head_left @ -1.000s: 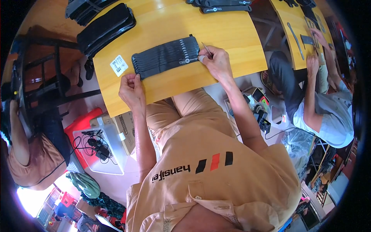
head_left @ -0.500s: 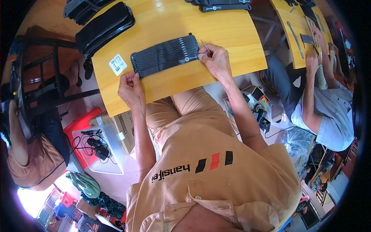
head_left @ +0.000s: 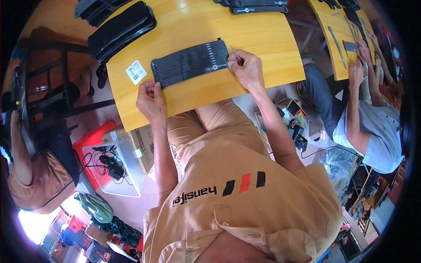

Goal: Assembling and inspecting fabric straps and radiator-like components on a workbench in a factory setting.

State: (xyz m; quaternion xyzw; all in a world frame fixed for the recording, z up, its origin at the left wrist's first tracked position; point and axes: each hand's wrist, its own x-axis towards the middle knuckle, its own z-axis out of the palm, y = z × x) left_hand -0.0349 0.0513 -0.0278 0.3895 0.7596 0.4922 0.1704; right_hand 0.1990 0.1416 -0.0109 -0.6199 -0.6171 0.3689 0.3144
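A long black fabric pouch [head_left: 189, 62] with a row of narrow slots lies flat on the yellow wooden table [head_left: 263, 35]. My left hand [head_left: 150, 97] pinches the pouch's left end at its near corner. My right hand [head_left: 248, 69] rests at the pouch's right end and holds a thin metal tool [head_left: 236, 54] between the fingers, its tip pointing away from me. A small white label card [head_left: 136, 72] sits on the table just left of the pouch.
Stacks of black pouches [head_left: 120, 26] lie at the table's far left, and more [head_left: 256, 6] at the far edge. A person [head_left: 368, 118] in a grey shirt works at a second table [head_left: 340, 39] to the right. A clear box with cables [head_left: 115, 165] stands on the floor at the left.
My right hand has shifted slightly at the pouch's right end, and the thin metal tool now sticks up from its fingers. My left hand stays on the left end.
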